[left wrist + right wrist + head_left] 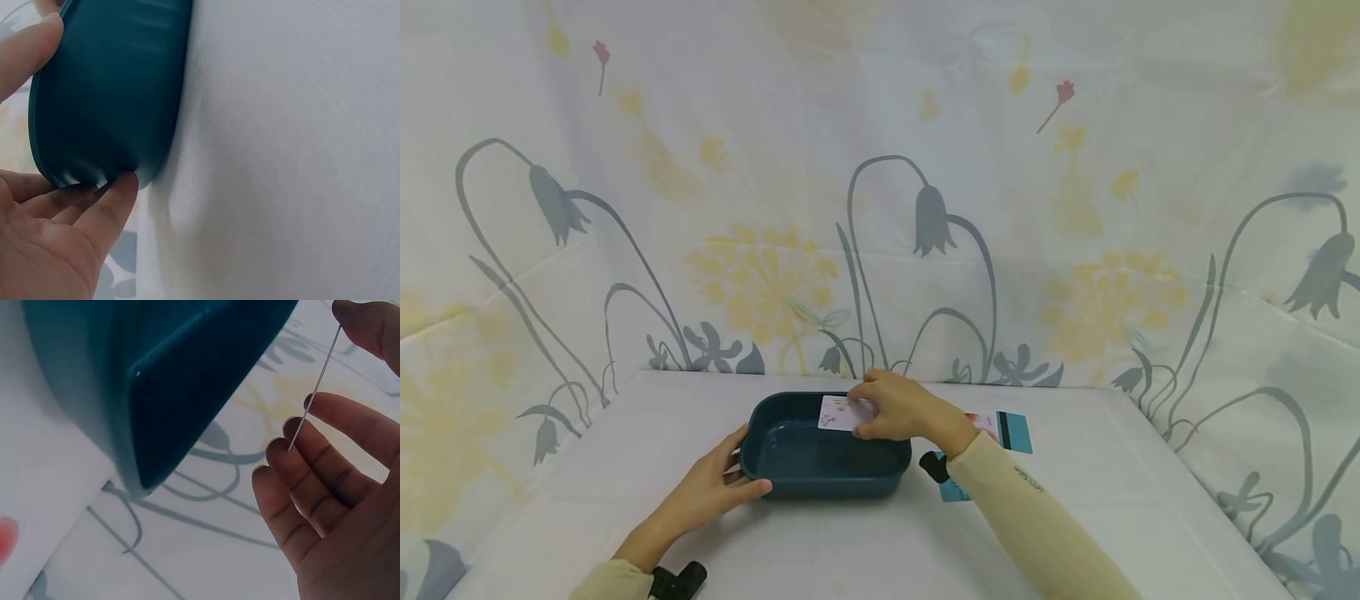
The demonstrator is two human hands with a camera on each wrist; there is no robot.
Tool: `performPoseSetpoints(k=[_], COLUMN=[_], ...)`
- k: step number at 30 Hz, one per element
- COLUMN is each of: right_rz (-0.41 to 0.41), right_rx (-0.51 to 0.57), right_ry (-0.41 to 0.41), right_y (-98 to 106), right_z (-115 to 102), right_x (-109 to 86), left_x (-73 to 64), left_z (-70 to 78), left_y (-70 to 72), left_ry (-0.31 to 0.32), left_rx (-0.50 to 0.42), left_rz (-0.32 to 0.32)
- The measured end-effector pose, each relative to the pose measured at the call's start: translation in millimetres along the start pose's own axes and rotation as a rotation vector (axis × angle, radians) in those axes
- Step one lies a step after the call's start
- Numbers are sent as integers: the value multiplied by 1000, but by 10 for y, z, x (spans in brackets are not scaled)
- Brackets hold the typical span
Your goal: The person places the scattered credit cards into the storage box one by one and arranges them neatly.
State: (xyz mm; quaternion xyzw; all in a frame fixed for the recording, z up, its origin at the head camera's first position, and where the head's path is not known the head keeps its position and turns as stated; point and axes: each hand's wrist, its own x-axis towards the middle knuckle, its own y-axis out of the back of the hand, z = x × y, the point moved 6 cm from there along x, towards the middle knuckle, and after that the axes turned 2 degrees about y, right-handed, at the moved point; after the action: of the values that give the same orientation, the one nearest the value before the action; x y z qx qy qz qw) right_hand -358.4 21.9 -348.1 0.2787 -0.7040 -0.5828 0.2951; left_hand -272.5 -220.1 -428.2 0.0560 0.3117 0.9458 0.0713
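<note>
A dark teal rectangular dish (831, 489) stands on the white table. My left hand (707, 490) holds it at its left end, thumb at the front rim; in the left wrist view the fingers press against the end wall of the dish (106, 94). Over the far right part of the dish, my right hand (898, 408) pinches a pale card with small pink flowers (833, 414) between thumb and fingers. Seen edge-on in the right wrist view, the card (317, 384) is a thin line from thumb to fingertips, beside the dish.
Right of the dish lies a teal card with a black stripe (1017, 432), next to a card with red print (983, 423). Another teal card (953, 492) is partly hidden under the right sleeve. A flower-printed cloth (880, 275) hangs behind the table.
</note>
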Motion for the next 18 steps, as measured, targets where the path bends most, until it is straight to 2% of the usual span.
performPoseSetpoints(k=[12, 18], right_rz=[-9, -15], right_rx=[-11, 3], right_ry=[81, 95], right_y=[-63, -145], right_z=[-155, -168], right_x=[322, 441], left_x=[0, -2], left_z=[-4, -13], left_y=[6, 0], left_ry=[-5, -11], left_rx=[2, -1], left_rz=[8, 4])
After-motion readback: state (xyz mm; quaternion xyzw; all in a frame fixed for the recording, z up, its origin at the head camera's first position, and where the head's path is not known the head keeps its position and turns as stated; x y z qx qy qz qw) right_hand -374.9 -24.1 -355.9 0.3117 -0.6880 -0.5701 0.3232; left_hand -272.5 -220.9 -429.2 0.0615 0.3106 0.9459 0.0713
